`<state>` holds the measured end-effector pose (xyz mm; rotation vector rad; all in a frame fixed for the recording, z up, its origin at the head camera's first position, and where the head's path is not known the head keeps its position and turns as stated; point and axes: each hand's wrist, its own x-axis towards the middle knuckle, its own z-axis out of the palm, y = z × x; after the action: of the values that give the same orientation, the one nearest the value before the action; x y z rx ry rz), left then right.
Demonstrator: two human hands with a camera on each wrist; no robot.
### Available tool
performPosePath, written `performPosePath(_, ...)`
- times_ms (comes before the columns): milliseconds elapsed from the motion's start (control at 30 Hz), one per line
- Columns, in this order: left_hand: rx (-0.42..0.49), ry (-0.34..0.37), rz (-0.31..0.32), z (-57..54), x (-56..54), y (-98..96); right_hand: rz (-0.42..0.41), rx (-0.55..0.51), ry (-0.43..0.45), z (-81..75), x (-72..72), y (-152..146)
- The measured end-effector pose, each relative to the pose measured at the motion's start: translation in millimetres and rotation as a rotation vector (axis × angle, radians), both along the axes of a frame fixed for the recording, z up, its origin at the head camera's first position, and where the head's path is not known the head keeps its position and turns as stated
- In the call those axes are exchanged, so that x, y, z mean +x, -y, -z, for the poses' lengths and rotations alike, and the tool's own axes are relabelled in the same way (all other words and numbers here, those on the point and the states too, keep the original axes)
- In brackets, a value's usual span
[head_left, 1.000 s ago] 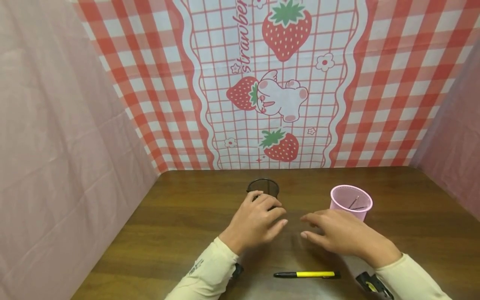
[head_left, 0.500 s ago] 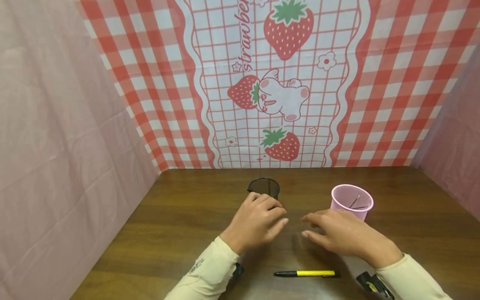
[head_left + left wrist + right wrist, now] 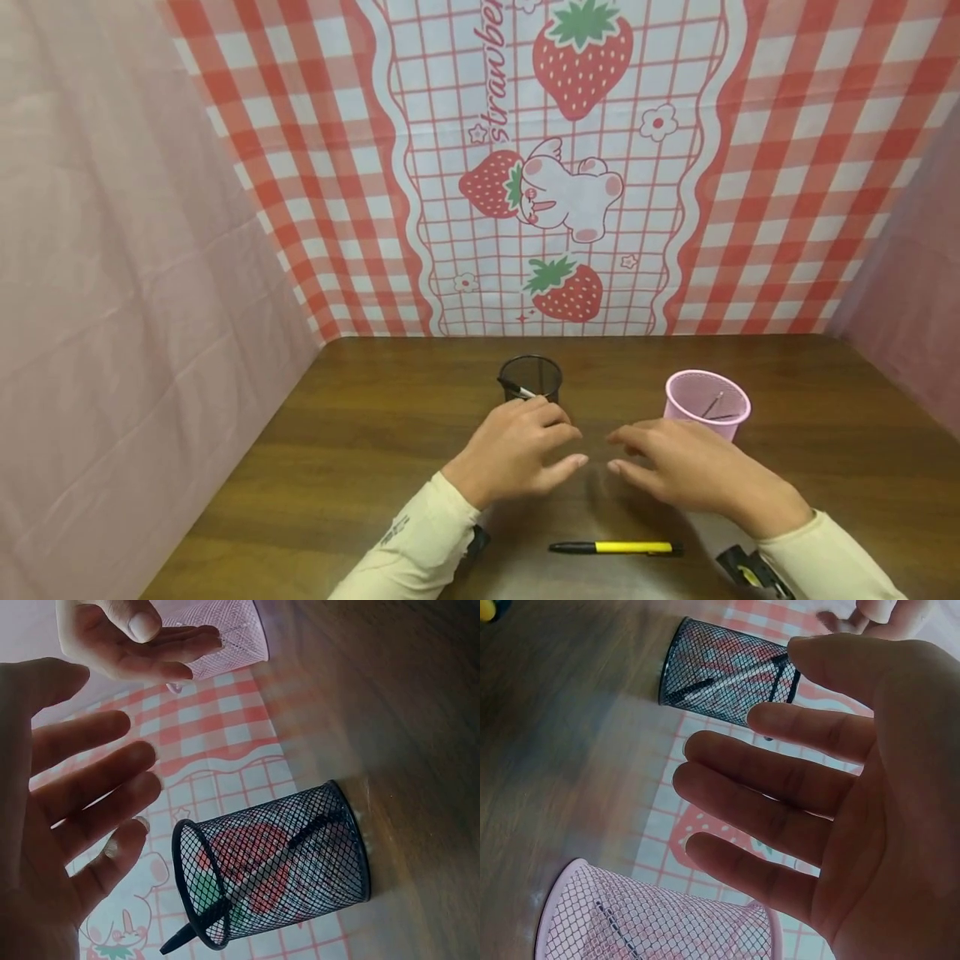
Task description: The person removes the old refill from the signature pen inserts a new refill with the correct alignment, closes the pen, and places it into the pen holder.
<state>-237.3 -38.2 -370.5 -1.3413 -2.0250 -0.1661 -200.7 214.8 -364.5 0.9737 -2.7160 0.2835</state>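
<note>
My left hand (image 3: 517,454) hovers in front of the black mesh pen cup (image 3: 543,379), fingers relaxed and holding nothing. A black-and-white pen (image 3: 517,387) leans inside that cup; in the left wrist view its dark end (image 3: 180,937) pokes out past the rim. My right hand (image 3: 686,467) hangs in front of the pink mesh pen cup (image 3: 720,428), its fingers loosely extended with nothing in them. Thin dark sticks (image 3: 712,406) stand inside the pink cup, and their kind is too small to make out. Both cups are upright on the table.
A yellow-and-black pen (image 3: 622,547) lies crosswise on the brown wooden table (image 3: 300,500), nearer to me than both hands. Behind the table hangs a red-checked strawberry cloth (image 3: 570,183). Pink curtains (image 3: 150,292) close off the left and right sides.
My left hand has drawn back slightly from the black cup, its thumb spreading, and the pen inside now shows more. The right hand has stayed nearly still.
</note>
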Motion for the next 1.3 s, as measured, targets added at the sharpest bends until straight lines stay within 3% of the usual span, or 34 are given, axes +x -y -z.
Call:
performPosePath(433, -0.117, 0.055, -0.031, 4.4, 0.3, 0.5, 0.028, 0.024, 0.000, 3.1, -0.1, 2.7)
performPosePath(633, -0.170, 0.091, -0.021, 11.6, 2.0, -1.3, 0.010, 0.025, 0.030, 4.6, -0.6, 3.8)
performPosePath(867, -0.206, 0.141, -0.038, 12.1, 3.3, -3.5, -0.044, 0.013, 0.096, 3.8, 2.3, 3.8)
performPosePath(1133, -0.221, 0.078, -0.119, 14.6, 4.1, -6.8, -0.072, 0.015, 0.153, 6.1, 1.6, 7.1)
performPosePath(1300, -0.228, 0.078, -0.149, 16.5, 3.2, -6.9, -0.071, 0.013, 0.212, 9.3, 4.2, 9.8)
